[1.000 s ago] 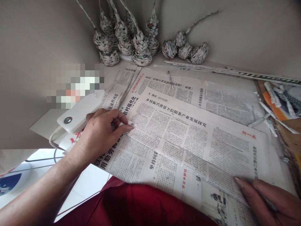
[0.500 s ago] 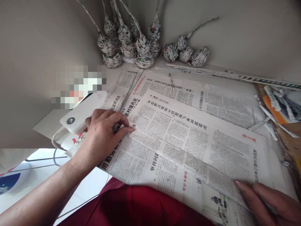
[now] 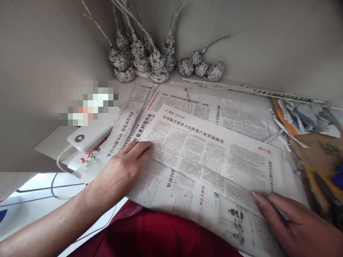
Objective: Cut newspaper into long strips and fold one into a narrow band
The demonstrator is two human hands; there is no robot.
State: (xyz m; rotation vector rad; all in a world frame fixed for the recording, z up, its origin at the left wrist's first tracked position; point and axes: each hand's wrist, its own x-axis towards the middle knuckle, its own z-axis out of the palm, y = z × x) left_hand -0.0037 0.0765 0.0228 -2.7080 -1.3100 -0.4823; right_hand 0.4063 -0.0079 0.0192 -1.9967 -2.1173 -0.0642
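A long cut piece of newspaper (image 3: pixel 199 151) lies slantwise over other newspaper sheets (image 3: pixel 184 200). At its left end, my left hand (image 3: pixel 130 166) is closed, with the fingertips together on the paper's edge and the thumb hidden. My right hand (image 3: pixel 292 223) pinches the lower right edge, the thumb on top and the other fingers partly out of sight. Between my hands the paper lies nearly flat, its long lower edge facing me.
Gourd shapes woven from paper (image 3: pixel 158 66) and small woven balls (image 3: pixel 202 67) stand along the wall. Thin paper rods (image 3: pixel 227 87) lie before them. A white power bank (image 3: pixel 89 134) with a cable sits at left. Scissors (image 3: pixel 328 194) and paper scraps (image 3: pixel 308 114) lie at right.
My left hand's fingers have come together on the paper's left end, where thumb and forefinger were apart. The view has turned slightly right, bringing the scissors into sight.
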